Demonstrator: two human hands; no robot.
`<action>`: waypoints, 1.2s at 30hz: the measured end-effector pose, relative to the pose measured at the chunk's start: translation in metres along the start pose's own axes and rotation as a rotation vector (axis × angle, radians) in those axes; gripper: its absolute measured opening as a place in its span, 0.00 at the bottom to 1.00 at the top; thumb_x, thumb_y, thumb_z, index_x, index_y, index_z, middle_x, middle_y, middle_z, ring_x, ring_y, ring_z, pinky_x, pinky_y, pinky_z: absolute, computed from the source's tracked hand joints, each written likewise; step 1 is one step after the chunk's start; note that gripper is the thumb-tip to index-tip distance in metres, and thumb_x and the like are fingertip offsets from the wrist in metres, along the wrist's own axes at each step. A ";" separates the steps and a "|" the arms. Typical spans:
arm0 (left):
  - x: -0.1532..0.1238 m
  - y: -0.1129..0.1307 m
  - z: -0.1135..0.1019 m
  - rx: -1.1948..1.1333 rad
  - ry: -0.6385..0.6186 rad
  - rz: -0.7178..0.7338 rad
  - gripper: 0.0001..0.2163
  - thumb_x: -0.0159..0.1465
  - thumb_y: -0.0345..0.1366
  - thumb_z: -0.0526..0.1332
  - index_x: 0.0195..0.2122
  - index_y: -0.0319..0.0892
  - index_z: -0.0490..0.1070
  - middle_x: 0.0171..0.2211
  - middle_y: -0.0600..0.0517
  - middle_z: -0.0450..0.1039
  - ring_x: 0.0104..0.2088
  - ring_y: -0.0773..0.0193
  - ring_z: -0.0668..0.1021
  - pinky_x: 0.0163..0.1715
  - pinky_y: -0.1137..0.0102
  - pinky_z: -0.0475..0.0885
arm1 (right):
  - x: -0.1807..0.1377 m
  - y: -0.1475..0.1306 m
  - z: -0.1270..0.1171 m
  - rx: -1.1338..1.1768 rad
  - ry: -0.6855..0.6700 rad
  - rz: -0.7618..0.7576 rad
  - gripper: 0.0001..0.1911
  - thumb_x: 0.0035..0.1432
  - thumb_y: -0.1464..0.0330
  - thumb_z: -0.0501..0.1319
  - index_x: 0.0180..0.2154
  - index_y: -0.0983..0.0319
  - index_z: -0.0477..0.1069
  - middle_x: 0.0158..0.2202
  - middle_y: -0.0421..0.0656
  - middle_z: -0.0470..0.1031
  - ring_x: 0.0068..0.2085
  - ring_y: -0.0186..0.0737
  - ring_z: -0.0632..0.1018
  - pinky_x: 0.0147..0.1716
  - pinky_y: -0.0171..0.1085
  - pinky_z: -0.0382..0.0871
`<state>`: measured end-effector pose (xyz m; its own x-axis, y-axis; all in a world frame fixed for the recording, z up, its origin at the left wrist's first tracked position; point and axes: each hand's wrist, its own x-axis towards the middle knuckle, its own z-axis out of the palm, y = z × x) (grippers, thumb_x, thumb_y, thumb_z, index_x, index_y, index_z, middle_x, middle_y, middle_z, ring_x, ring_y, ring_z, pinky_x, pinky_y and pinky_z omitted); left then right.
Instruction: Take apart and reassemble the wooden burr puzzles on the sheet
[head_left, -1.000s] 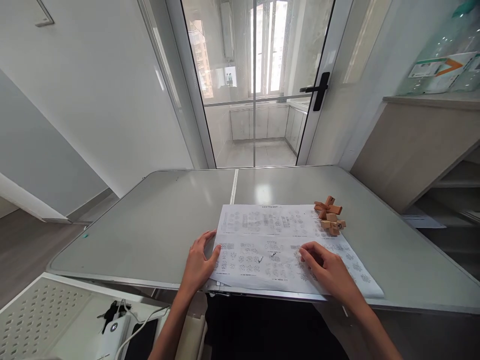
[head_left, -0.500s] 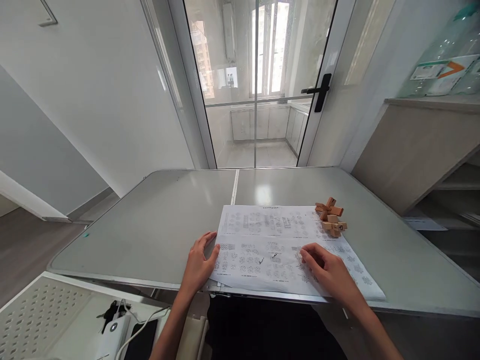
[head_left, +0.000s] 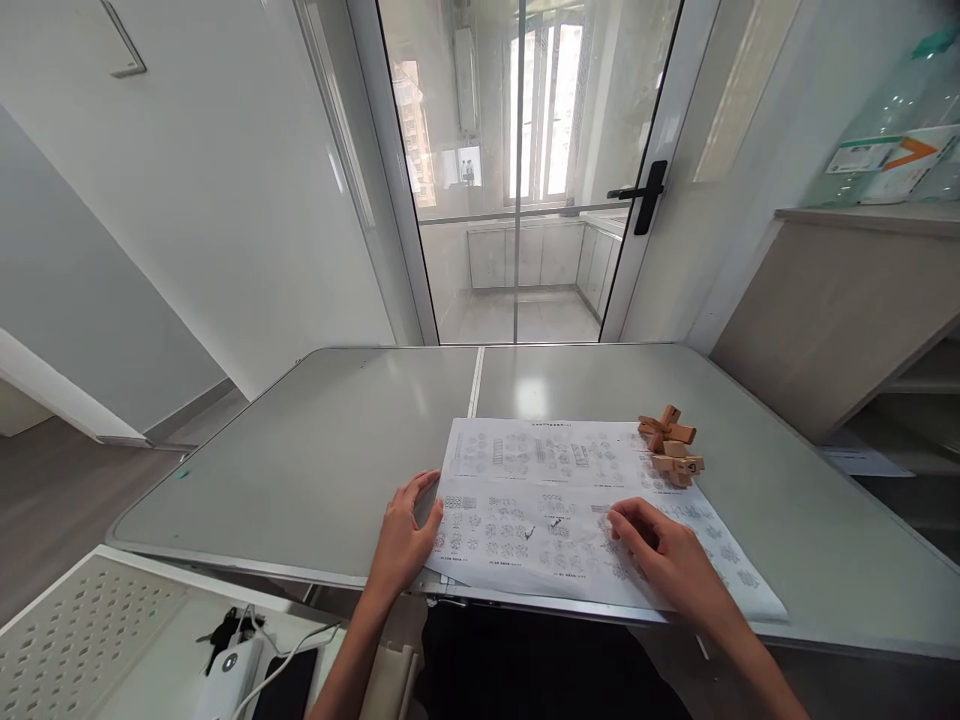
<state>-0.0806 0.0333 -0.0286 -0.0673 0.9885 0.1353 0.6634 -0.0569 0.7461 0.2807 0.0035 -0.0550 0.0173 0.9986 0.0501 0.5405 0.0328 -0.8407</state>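
A printed paper sheet (head_left: 555,450) with rows of small diagrams and a few pen ticks lies on the table before me. At its left edge my left hand (head_left: 405,530) rests with thumb and fingers apart. My right hand (head_left: 667,555) lies on the lower right of the sheet, its fingers curled and thumb and fingertips drawn together; whatever they may hold is hidden. Two wooden interlocking puzzles, a darker one (head_left: 666,428) and a lighter one (head_left: 678,464), stand close together at the sheet's upper right corner, apart from both hands.
The grey table (head_left: 337,450) reaches to a glass door with a black handle (head_left: 645,195). At lower left, a white tray (head_left: 142,600) holds a white power bank (head_left: 229,680), keys and a black phone-like slab. Plastic bottles (head_left: 885,150) stand on a shelf at right.
The whole view has shifted slightly down and to the right as the camera moved. Both hands, the sheet and the wooden puzzles keep their places relative to one another.
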 end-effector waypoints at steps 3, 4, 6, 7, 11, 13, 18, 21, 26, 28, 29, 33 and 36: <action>0.000 0.000 0.000 -0.029 0.009 -0.011 0.22 0.67 0.42 0.58 0.61 0.44 0.71 0.64 0.43 0.72 0.65 0.49 0.73 0.61 0.54 0.70 | 0.000 0.002 0.001 0.006 0.000 0.000 0.22 0.68 0.47 0.54 0.38 0.58 0.73 0.31 0.41 0.79 0.29 0.41 0.74 0.30 0.37 0.67; 0.000 0.000 0.000 -0.037 0.013 -0.010 0.22 0.67 0.42 0.58 0.61 0.44 0.72 0.63 0.43 0.72 0.65 0.49 0.73 0.62 0.54 0.70 | 0.000 0.002 0.001 0.007 -0.001 0.003 0.22 0.68 0.47 0.54 0.38 0.58 0.73 0.31 0.41 0.79 0.29 0.41 0.74 0.30 0.37 0.67; 0.001 0.000 0.000 -0.049 0.016 -0.006 0.21 0.67 0.42 0.58 0.61 0.44 0.72 0.64 0.43 0.72 0.65 0.50 0.73 0.63 0.54 0.69 | 0.000 0.002 0.001 0.009 -0.001 0.008 0.23 0.68 0.46 0.54 0.39 0.57 0.73 0.31 0.41 0.79 0.29 0.41 0.74 0.30 0.37 0.67; 0.000 0.001 0.000 -0.055 0.013 -0.006 0.21 0.68 0.42 0.58 0.61 0.44 0.72 0.64 0.43 0.72 0.65 0.50 0.73 0.63 0.55 0.69 | 0.000 0.002 0.001 0.009 0.000 0.006 0.23 0.68 0.46 0.54 0.39 0.57 0.73 0.31 0.41 0.79 0.30 0.41 0.74 0.30 0.37 0.67; -0.001 0.003 -0.001 -0.087 -0.004 -0.024 0.22 0.67 0.43 0.59 0.62 0.44 0.72 0.64 0.44 0.71 0.64 0.50 0.74 0.62 0.55 0.71 | -0.001 -0.002 0.000 0.003 0.012 -0.011 0.21 0.68 0.47 0.55 0.38 0.57 0.74 0.31 0.40 0.79 0.31 0.42 0.75 0.32 0.37 0.67; -0.001 0.003 -0.002 -0.086 -0.005 -0.030 0.22 0.68 0.43 0.59 0.62 0.45 0.72 0.64 0.44 0.71 0.64 0.50 0.73 0.63 0.55 0.70 | -0.002 -0.004 -0.001 0.007 0.015 -0.011 0.21 0.68 0.48 0.55 0.38 0.57 0.74 0.31 0.40 0.79 0.31 0.41 0.75 0.32 0.37 0.67; -0.001 0.001 -0.001 -0.061 -0.001 -0.030 0.22 0.67 0.42 0.59 0.61 0.44 0.72 0.64 0.44 0.71 0.65 0.50 0.72 0.63 0.54 0.69 | -0.003 -0.005 -0.001 0.012 0.023 -0.015 0.22 0.68 0.47 0.55 0.38 0.57 0.74 0.30 0.41 0.79 0.31 0.42 0.75 0.32 0.37 0.67; 0.000 0.001 -0.001 -0.044 0.003 -0.018 0.21 0.67 0.42 0.58 0.61 0.45 0.72 0.64 0.44 0.72 0.65 0.50 0.72 0.63 0.53 0.68 | -0.003 -0.005 -0.001 0.013 0.028 -0.018 0.22 0.68 0.47 0.55 0.38 0.57 0.74 0.30 0.41 0.79 0.30 0.42 0.75 0.32 0.37 0.68; 0.000 0.000 0.000 -0.030 -0.005 -0.009 0.22 0.68 0.42 0.57 0.61 0.44 0.71 0.64 0.44 0.72 0.64 0.50 0.73 0.64 0.54 0.67 | -0.003 -0.006 -0.001 0.017 0.028 -0.030 0.23 0.68 0.46 0.54 0.37 0.57 0.74 0.30 0.42 0.79 0.31 0.43 0.75 0.31 0.37 0.69; -0.001 0.001 -0.001 -0.034 0.000 -0.011 0.21 0.68 0.42 0.58 0.61 0.44 0.72 0.63 0.44 0.72 0.64 0.50 0.73 0.63 0.54 0.68 | -0.003 -0.005 0.000 0.014 0.031 -0.026 0.23 0.67 0.46 0.54 0.37 0.57 0.74 0.30 0.42 0.79 0.30 0.43 0.75 0.31 0.37 0.69; -0.001 0.001 -0.001 -0.035 0.005 -0.010 0.21 0.68 0.42 0.58 0.61 0.45 0.72 0.63 0.44 0.72 0.64 0.50 0.73 0.63 0.54 0.68 | -0.003 -0.004 0.000 0.013 0.031 -0.022 0.23 0.67 0.46 0.54 0.37 0.57 0.75 0.30 0.42 0.79 0.30 0.43 0.75 0.31 0.37 0.69; -0.002 0.003 -0.002 -0.046 0.019 0.007 0.20 0.67 0.41 0.58 0.59 0.45 0.73 0.62 0.45 0.74 0.64 0.50 0.74 0.63 0.54 0.69 | -0.002 0.000 0.001 0.011 0.028 -0.009 0.23 0.67 0.46 0.55 0.38 0.57 0.74 0.30 0.41 0.79 0.30 0.42 0.75 0.31 0.37 0.68; -0.002 0.003 -0.002 -0.070 0.008 0.002 0.20 0.67 0.41 0.58 0.59 0.44 0.73 0.62 0.44 0.74 0.63 0.52 0.75 0.63 0.56 0.69 | -0.001 0.001 0.001 0.001 0.014 -0.014 0.23 0.68 0.46 0.54 0.38 0.57 0.74 0.30 0.41 0.79 0.29 0.42 0.75 0.31 0.37 0.67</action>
<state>-0.0801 0.0312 -0.0250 -0.0725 0.9872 0.1419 0.6098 -0.0687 0.7896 0.2805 0.0023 -0.0564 0.0214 0.9974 0.0694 0.5399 0.0469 -0.8404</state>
